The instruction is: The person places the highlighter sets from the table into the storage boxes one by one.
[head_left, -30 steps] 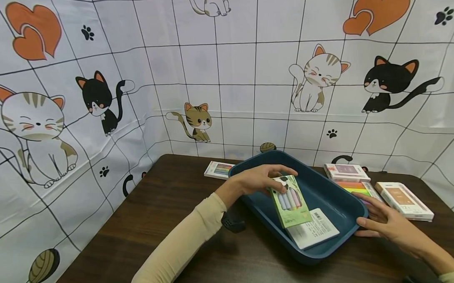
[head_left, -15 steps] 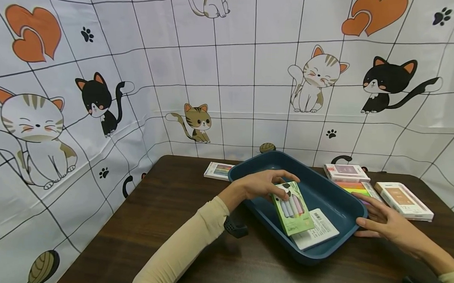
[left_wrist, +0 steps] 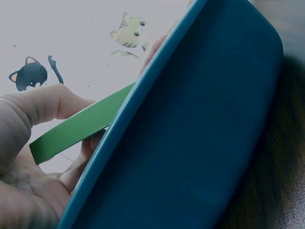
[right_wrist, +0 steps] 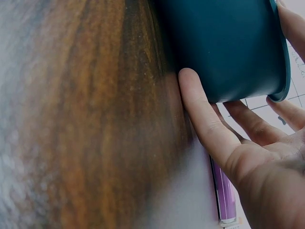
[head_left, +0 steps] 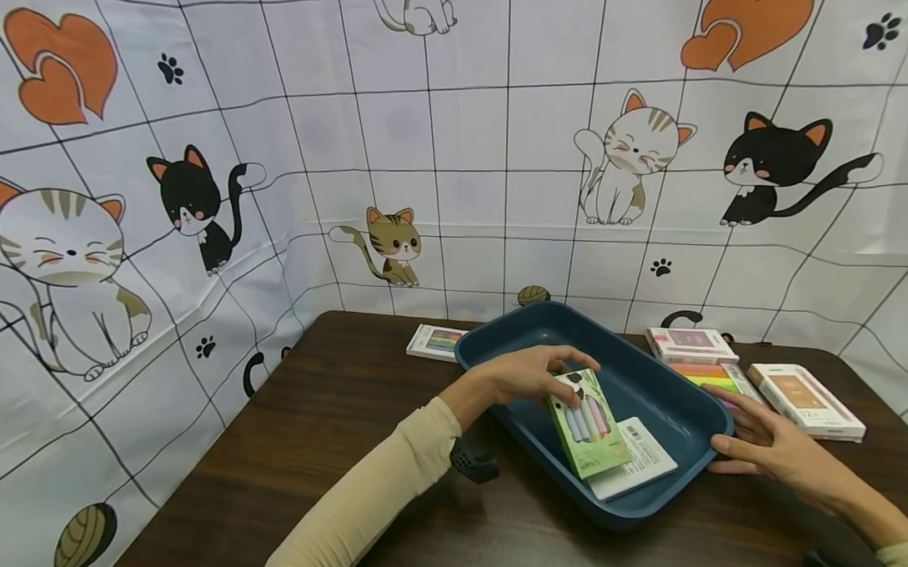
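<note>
In the head view my left hand [head_left: 526, 376] pinches a green box [head_left: 588, 423] with pastel sticks and a panda printed on its front. The box is tilted inside a blue plastic bin [head_left: 546, 320], its lower end over a white box [head_left: 639, 458] lying in the bin. From the left wrist, the thumb [left_wrist: 55, 102] presses one face of the green box [left_wrist: 78, 124], with fingers behind; the bin's wall hides part of it. My right hand [head_left: 767, 436] rests against the bin's right end. In the right wrist view its fingers [right_wrist: 205, 109] are spread along the outer wall [right_wrist: 224, 47].
Right of the bin lie a white box with a brown panel [head_left: 809, 400], a rainbow-striped box [head_left: 709, 374] partly behind my right hand, and another white box [head_left: 692, 345]. A flat box with coloured stripes [head_left: 437, 341] lies behind the bin's left side. A cat-print curtain [head_left: 465, 192] hangs behind the table.
My left hand has moved slightly right and down with the green box, which sits lower in the bin. The right hand stays at the bin's end.
</note>
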Motion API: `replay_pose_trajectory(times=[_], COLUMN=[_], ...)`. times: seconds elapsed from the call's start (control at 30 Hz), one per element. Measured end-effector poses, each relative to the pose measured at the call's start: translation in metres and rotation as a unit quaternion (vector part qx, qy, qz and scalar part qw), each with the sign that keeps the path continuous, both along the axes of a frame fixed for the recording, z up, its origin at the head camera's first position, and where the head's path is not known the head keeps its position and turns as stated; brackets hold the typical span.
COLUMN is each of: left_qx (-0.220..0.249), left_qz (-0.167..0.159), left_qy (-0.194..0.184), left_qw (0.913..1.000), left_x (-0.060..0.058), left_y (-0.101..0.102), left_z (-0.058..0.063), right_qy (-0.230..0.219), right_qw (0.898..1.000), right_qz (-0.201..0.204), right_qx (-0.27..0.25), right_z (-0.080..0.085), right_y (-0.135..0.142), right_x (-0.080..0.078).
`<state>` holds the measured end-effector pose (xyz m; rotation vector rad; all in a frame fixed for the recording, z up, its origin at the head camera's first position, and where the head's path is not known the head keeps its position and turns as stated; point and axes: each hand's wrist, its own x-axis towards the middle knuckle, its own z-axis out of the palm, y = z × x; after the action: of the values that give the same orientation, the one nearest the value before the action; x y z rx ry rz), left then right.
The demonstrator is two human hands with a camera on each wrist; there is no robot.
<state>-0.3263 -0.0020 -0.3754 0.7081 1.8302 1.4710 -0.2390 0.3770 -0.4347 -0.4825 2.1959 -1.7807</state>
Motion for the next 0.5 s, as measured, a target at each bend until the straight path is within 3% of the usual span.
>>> replay_pose_trajectory(times=[0.5], left_qx=[-0.008], left_qz=[0.012], left_qy=[0.006], left_qw=[0.9999], left_x=[0.0064], left_y=[0.0068], left_z=[0.0003], right_qy=[0.003], right_qw=[1.000], right_qz=[0.011], right_qx=[-0.010], right_z=[-0.0002], right_y=[0.0023], right_x=[0.0003])
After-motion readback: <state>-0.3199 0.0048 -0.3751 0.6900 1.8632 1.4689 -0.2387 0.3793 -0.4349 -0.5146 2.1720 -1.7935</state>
